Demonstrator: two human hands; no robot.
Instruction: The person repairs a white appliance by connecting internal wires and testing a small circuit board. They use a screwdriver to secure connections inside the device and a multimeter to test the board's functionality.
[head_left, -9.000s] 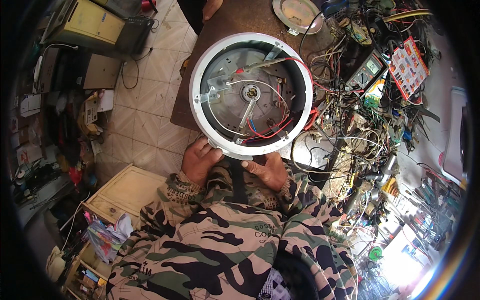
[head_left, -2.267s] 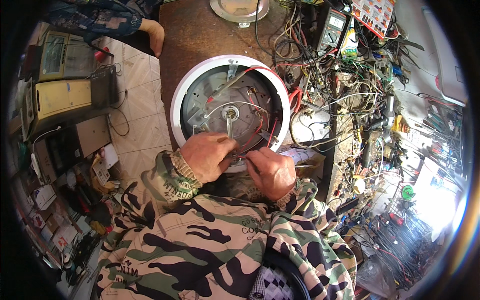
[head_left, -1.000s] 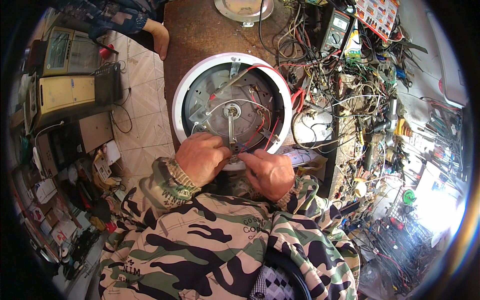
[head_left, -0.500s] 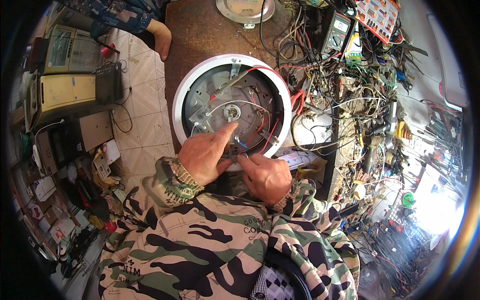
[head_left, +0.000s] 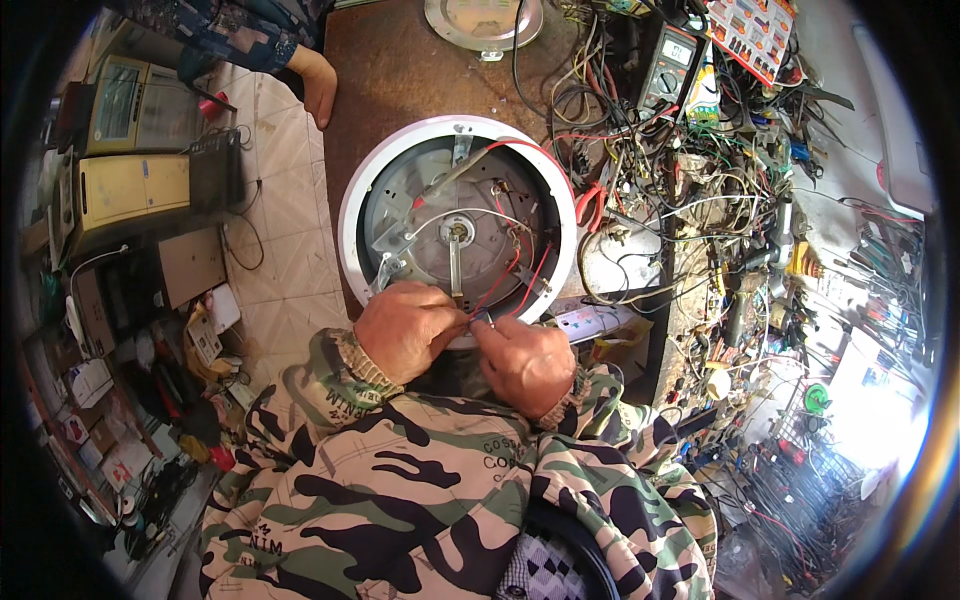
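Note:
A round white-rimmed metal housing (head_left: 360, 210) rests near me on the wooden bench (head_left: 380, 70). Inside are a central metal strip (head_left: 456, 270), a white wire (head_left: 487, 212) and red wires (head_left: 540, 270). At its front edge, my left hand (head_left: 405, 330) has its fingers curled and closed around the wire ends (head_left: 478, 314), red and blue, partly hidden by the fingertips. Just right of it, my right hand (head_left: 525, 365) pinches the same small bundle, its thumb and index finger close to the left hand's fingers.
Another person's hand (head_left: 315, 85) rests on the bench's left edge. A metal lid (head_left: 480, 20) lies at the back. Tangled cables (head_left: 640, 180), red-handled pliers (head_left: 590, 205) and a multimeter (head_left: 668, 70) crowd the right side. Cabinets (head_left: 130, 188) stand left, on tiles.
Nine seconds ago both hands held the outer rim; now they work at wires inside the front. Since half a second ago, my left index finger has curled back from the centre to the wires.

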